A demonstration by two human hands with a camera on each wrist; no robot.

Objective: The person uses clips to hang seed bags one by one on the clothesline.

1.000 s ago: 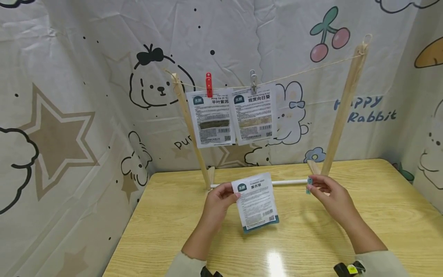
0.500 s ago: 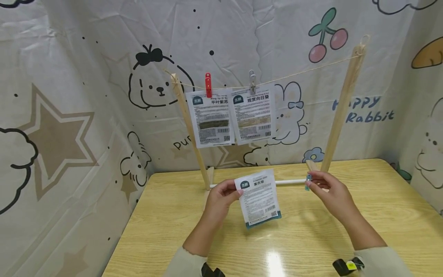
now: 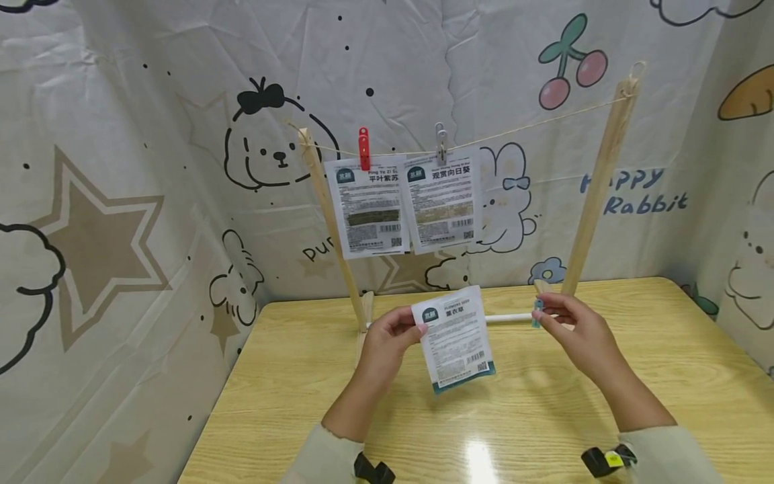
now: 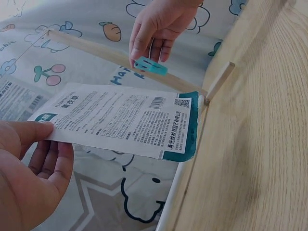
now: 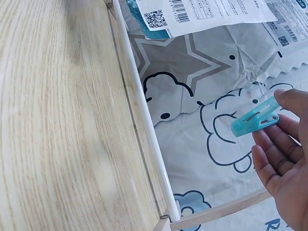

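My left hand (image 3: 385, 343) pinches the upper left corner of a white seed packet (image 3: 456, 339) with a teal bottom edge, held tilted above the table. My right hand (image 3: 577, 333) holds a small teal clothespin (image 5: 255, 118) between thumb and fingers, apart from the packet and to its right. Two more seed packets hang side by side from a string (image 3: 532, 126): the left packet (image 3: 369, 232) under a red clothespin (image 3: 364, 149), the right packet (image 3: 444, 232) under a grey clothespin (image 3: 442, 144).
Two wooden posts, a left post (image 3: 331, 208) and a right post (image 3: 598, 188), carry the string. A white rod (image 3: 510, 318) joins them low down, over the wooden table (image 3: 290, 403). A printed cloth (image 3: 181, 101) hangs behind and at the sides.
My left hand has raised the packet slightly and shifted it a little right. My right hand has risen slightly with the teal clothespin. The hanging packets look the same.
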